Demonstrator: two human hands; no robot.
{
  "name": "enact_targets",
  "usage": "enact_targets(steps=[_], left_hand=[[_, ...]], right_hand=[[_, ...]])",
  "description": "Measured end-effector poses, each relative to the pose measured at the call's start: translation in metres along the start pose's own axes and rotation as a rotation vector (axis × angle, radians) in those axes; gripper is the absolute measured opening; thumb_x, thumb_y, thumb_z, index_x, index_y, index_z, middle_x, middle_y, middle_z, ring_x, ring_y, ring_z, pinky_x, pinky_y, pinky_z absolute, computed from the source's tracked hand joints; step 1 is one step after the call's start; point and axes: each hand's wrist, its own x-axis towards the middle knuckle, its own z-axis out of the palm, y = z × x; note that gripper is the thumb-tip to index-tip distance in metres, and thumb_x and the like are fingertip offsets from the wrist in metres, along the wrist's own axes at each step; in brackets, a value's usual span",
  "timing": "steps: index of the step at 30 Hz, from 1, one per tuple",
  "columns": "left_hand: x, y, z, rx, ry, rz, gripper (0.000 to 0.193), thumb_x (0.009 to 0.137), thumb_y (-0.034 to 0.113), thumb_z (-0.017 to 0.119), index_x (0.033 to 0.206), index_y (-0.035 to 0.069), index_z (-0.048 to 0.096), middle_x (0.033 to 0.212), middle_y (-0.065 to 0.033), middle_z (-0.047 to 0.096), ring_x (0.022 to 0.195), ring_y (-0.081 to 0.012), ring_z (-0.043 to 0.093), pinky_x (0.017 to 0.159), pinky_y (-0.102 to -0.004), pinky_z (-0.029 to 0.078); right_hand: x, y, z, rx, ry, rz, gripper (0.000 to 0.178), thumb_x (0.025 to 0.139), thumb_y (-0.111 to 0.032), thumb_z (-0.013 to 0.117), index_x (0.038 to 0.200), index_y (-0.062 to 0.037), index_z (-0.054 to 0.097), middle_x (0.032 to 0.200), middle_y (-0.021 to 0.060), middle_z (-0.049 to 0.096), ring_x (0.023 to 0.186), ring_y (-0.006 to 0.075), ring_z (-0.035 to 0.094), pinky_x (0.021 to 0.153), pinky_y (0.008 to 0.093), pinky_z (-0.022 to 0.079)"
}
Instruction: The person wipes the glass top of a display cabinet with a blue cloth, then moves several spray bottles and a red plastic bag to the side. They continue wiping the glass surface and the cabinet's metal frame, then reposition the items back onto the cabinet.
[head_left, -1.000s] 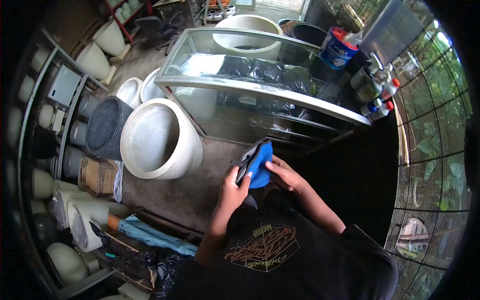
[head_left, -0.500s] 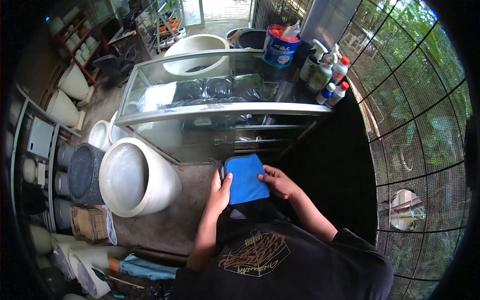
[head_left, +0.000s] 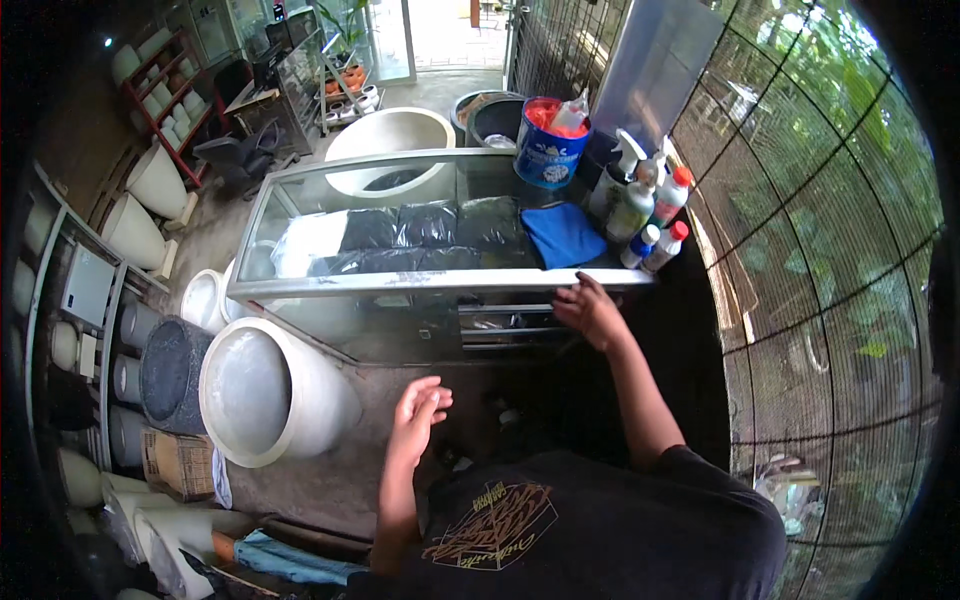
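Note:
A folded blue cloth point(head_left: 563, 237) lies flat on the glass top of the display case point(head_left: 420, 281), at its right end, beside several spray and screw-cap bottles point(head_left: 632, 212). My right hand point(head_left: 592, 313) is at the case's front edge, just short of the cloth. Its fingers are apart and nothing is in them. Lower and to the left, my left hand point(head_left: 420, 413) hangs in the air over the floor, fingers loosely bent, holding nothing. The nearest thing on its left is a big white pot point(head_left: 325, 390) tipped toward me.
On the case's far right corner stands a blue tub point(head_left: 549, 155) with red stuff inside. Black plastic packs point(head_left: 428, 224) show through the glass. A dark speckled pot point(head_left: 172, 365) and a cardboard box point(head_left: 177, 462) stand left. Wire mesh point(head_left: 800, 330) closes the right side.
The blue cloth, held in both hands before, now rests on the case top. Both hands have let go; the right has moved forward to the case edge, the left has drawn slightly left and back.

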Motion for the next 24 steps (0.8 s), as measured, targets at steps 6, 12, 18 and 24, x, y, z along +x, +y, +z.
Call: enact_targets(steps=[6,12,18,24], left_hand=[[-0.003,-0.049,0.016,-0.112,0.135,-0.229,0.027,0.104,0.022,0.054,0.127,0.009,0.058,0.113,-0.0074,0.068,0.101,-0.0145,0.066,0.083,-0.0283,0.052],[0.028,-0.027,0.056,-0.126,0.140,-0.042,0.026,0.105,0.018,0.053,0.128,0.007,0.056,0.116,-0.0086,0.067,0.108,-0.0168,0.065,0.086,-0.0305,0.052],[0.056,0.009,0.044,-0.077,0.388,0.231,0.026,0.106,0.019,0.051,0.126,0.004,0.057,0.117,-0.0097,0.067,0.110,-0.0184,0.065,0.088,-0.0325,0.053],[0.012,-0.017,0.016,-0.139,0.660,0.357,0.024,0.104,0.018,0.055,0.125,0.006,0.056,0.111,-0.0066,0.067,0.102,-0.0130,0.065,0.084,-0.0283,0.051]], right_hand=[[-0.022,0.015,0.027,-0.175,0.053,-0.106,0.060,0.100,-0.008,0.051,0.154,-0.0150,0.025,0.105,0.0178,0.068,0.079,0.0234,0.071,0.074,0.0359,0.059],[0.003,0.019,0.055,-0.310,-0.265,-0.181,0.039,0.103,-0.012,0.053,0.139,-0.0035,0.044,0.103,0.0142,0.068,0.086,0.0203,0.069,0.077,0.0329,0.058],[0.026,0.012,0.097,-0.382,-0.491,-0.180,0.025,0.105,-0.014,0.052,0.126,-0.0017,0.055,0.103,0.0108,0.069,0.098,0.0182,0.067,0.090,0.0326,0.053],[0.055,0.046,0.138,-0.504,-0.740,0.013,0.023,0.105,-0.017,0.053,0.122,-0.0023,0.059,0.099,0.0085,0.068,0.093,0.0168,0.067,0.087,0.0320,0.054]])
